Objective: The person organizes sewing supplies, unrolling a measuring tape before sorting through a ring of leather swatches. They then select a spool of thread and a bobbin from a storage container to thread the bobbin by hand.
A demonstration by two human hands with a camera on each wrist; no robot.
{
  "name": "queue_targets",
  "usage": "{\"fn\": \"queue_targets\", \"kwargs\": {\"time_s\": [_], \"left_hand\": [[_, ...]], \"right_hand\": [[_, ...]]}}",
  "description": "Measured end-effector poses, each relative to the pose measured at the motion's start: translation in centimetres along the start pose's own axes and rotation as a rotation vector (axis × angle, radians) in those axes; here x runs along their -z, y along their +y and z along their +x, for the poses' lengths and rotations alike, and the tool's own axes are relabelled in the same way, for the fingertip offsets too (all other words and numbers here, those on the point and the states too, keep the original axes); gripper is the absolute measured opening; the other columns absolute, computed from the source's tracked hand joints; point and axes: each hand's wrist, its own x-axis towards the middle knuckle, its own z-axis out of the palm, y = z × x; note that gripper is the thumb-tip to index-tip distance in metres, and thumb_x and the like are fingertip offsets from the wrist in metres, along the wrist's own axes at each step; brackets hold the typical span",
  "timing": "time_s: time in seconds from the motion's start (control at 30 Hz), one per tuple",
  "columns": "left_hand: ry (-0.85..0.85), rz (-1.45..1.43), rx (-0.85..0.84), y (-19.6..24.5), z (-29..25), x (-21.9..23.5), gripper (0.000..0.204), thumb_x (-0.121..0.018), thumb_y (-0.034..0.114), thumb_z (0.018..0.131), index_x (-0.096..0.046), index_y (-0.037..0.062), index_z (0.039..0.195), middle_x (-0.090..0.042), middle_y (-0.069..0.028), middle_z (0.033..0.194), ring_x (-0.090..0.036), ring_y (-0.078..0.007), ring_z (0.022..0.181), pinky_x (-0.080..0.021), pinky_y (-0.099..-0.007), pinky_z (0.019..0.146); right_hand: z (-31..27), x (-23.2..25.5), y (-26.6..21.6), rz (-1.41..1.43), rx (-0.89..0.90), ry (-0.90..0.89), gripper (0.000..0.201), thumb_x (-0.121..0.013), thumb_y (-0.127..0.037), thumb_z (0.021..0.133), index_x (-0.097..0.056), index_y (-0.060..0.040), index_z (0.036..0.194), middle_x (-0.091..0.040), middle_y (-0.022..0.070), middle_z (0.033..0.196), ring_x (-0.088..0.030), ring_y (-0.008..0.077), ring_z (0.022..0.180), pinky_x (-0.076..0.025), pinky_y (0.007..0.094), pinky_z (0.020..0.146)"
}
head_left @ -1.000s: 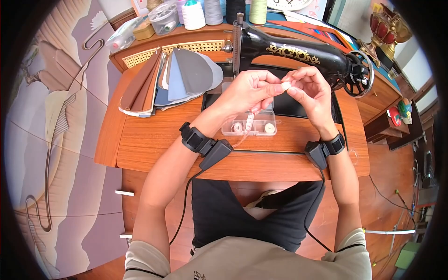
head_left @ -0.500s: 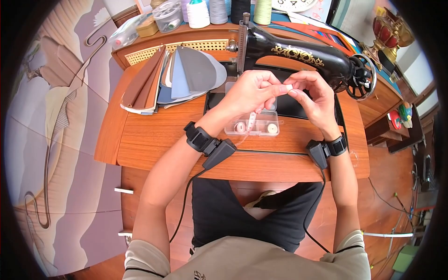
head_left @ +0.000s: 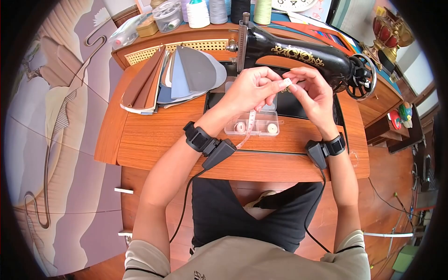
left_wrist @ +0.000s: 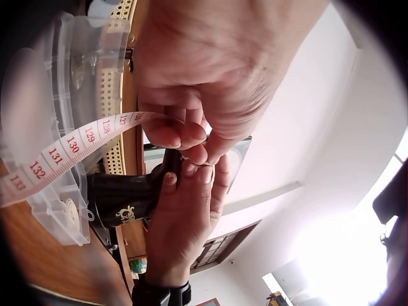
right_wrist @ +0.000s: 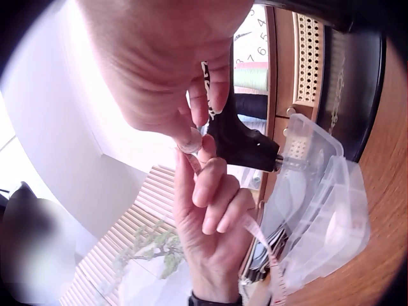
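Note:
My left hand [head_left: 254, 91] pinches the white end of a tape measure [left_wrist: 73, 145] between thumb and forefinger, its other fingers curled below. Facing it, my right hand [head_left: 313, 95] has thumb and fingertips at the same small white end [head_left: 285, 83], pinching it from the other side. From under the left hand the printed tape hangs in a curve, passing in front of a clear plastic box [head_left: 254, 133]. That box stands with its lid up and has white round rolls [head_left: 272, 128] in its compartments.
A black sewing machine [head_left: 298, 49] stands just behind the hands on the wooden table [head_left: 158, 140]. Fanned swatches [head_left: 196, 70] lie left of it. Thread cones [head_left: 198, 14] and clear tubs [head_left: 168, 16] line the back ledge. Cables [head_left: 184, 200] run from both wrist cameras.
The view has shifted slightly. Both hands stay together, lifting a little lately, and the white end between the fingertips has tilted. The hanging tape has turned, showing more of its markings.

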Motion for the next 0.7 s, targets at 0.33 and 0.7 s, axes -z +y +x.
{"fn": "queue_targets", "kwargs": {"time_s": [0.33,0.7], "left_hand": [[-0.039,-0.090,0.012,-0.2,0.0,0.2,0.027,-0.063,0.029,0.091,-0.058,0.0026,0.094,-0.056,-0.0017,0.064,-0.046,-0.0044,0.041,-0.035,-0.0171,0.038],[-0.101,-0.147,0.053,0.5,-0.2,-0.1,0.030,-0.061,0.032,0.092,-0.062,0.0032,0.103,-0.056,-0.0015,0.063,-0.047,-0.0043,0.041,-0.037,-0.0169,0.039]], "right_hand": [[-0.1,-0.3,0.4,0.123,0.011,-0.038,0.024,-0.063,0.000,0.087,-0.060,0.0015,0.110,-0.062,0.0084,0.103,-0.060,0.0129,0.095,-0.051,0.0268,0.083],[-0.3,0.1,0.7,0.332,-0.129,0.009,0.021,-0.063,-0.001,0.087,-0.061,-0.0011,0.108,-0.062,0.0067,0.109,-0.058,0.0118,0.100,-0.048,0.0252,0.087]]}}
